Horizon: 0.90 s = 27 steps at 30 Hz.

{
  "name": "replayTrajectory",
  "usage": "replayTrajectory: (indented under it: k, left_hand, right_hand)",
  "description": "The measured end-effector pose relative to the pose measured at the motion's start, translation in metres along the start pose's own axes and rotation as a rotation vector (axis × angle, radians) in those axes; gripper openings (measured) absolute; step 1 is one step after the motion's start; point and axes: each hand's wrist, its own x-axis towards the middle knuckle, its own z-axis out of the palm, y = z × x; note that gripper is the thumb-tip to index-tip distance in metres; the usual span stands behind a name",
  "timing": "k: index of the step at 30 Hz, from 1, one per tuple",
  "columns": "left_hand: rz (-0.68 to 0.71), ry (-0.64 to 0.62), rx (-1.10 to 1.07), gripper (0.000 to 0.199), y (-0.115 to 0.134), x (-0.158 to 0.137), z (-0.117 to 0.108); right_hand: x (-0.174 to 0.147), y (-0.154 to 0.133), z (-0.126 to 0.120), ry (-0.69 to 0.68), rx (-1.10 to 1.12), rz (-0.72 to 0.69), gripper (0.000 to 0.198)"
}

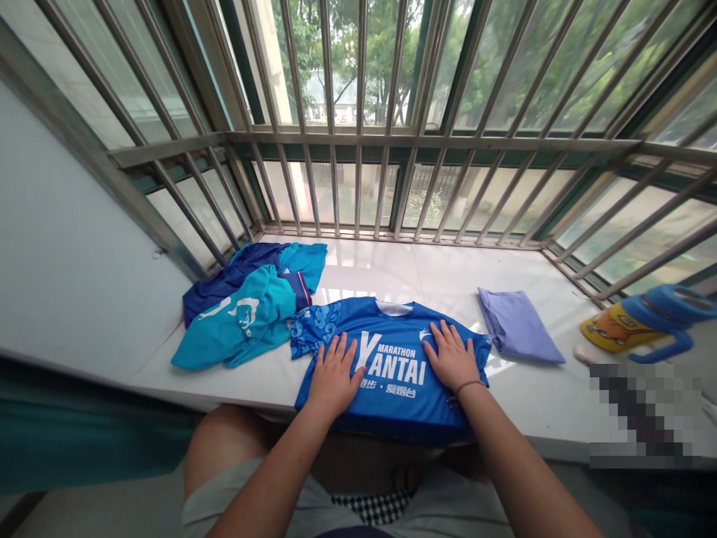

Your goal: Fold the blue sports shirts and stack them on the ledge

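A blue T-shirt (386,411) with white "Marathon Yantai" lettering lies spread face up on the white window ledge, its neckline toward the window. Its lower part drapes over the ledge's front edge. My left hand (334,377) rests flat on the shirt's left side, fingers stretched out beside the lettering. On the chest at the right, my right hand (452,357) lies flat with fingers spread and a thin band at the wrist. Neither hand grips anything. Right of the shirt is a folded lavender garment (520,325).
A loose heap of turquoise and navy shirts (240,314) sits at the left of the ledge (381,265). A yellow and blue bottle with a handle (621,325) stands far right, near a pixelated patch. Metal bars (358,179) line the window behind.
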Motion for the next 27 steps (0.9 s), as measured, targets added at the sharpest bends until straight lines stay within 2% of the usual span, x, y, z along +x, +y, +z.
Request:
replayTrajectory:
  k: [4, 8, 11, 13, 17, 21, 27]
  left_hand:
    - [-0.027, -0.057, -0.011, 0.055, 0.004, 0.019, -0.017]
    - [0.050, -0.067, -0.082, 0.050, -0.002, 0.073, -0.039]
    - [0.013, -0.085, -0.114, 0.054, -0.015, 0.115, -0.041]
    - [-0.038, -0.080, -0.095, 0.057, -0.023, 0.131, -0.034]
    - [-0.130, -0.043, -0.027, 0.063, -0.035, 0.137, -0.018]
    - [-0.256, -0.043, -0.001, 0.067, -0.042, 0.129, -0.013]
    - [-0.283, -0.022, 0.030, 0.069, -0.050, 0.118, -0.015]
  right_hand:
    - [-0.001, -0.002, 0.001, -0.006, -0.009, 0.009, 0.069]
    - [-0.001, -0.001, 0.003, -0.001, -0.010, -0.007, 0.070]
    - [0.001, 0.001, 0.003, -0.003, -0.016, -0.024, 0.070]
    - [0.005, 0.002, 0.003, -0.007, -0.020, -0.039, 0.070]
    - [0.017, 0.003, 0.001, -0.022, -0.018, -0.064, 0.071]
    - [0.031, 0.003, -0.001, -0.016, -0.024, -0.098, 0.073]
    - [0.047, 0.004, 0.000, 0.009, -0.025, -0.140, 0.072]
